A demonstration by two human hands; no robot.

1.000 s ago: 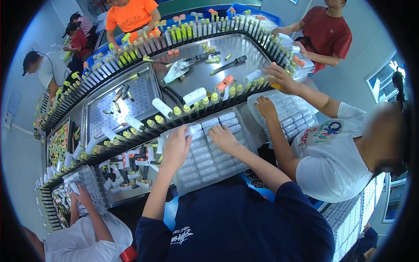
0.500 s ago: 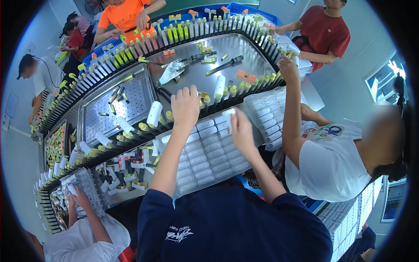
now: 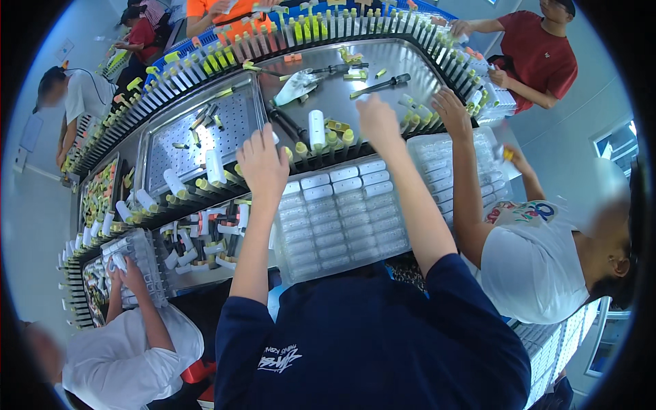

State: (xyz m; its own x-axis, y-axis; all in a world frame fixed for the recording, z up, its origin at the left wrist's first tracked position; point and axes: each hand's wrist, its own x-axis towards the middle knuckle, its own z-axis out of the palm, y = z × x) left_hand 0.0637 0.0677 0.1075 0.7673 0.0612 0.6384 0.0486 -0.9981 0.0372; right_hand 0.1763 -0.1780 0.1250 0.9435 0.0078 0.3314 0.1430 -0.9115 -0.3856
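My left hand point(image 3: 262, 164) is over the near black rack point(image 3: 301, 164), fingers closed around a white plastic shell point(image 3: 275, 137); only a bit of it shows beside the index finger. My right hand point(image 3: 380, 124), smeared by motion, reaches above the rack toward the steel tray; its fingers and anything in them cannot be made out. Between the hands, another white shell point(image 3: 316, 130) stands upright on the rack among yellow-tipped posts point(image 3: 348, 137). Below my forearms, a clear plastic blister tray point(image 3: 331, 229) holds rows of pockets, with solid white shells along its far rows.
On the steel tray point(image 3: 383, 58) lie a glove point(image 3: 298, 87) and black-handled tools point(image 3: 383, 85). A perforated tray point(image 3: 198, 154) is to the left. Close on my right a co-worker's arm point(image 3: 465, 157) reaches across a second blister tray point(image 3: 427, 154). More people work around the racks.
My right hand, which held a white shell over the blister tray, has moved forward and up over the rack. My left hand stays at the rack while the whole view shifts slightly.
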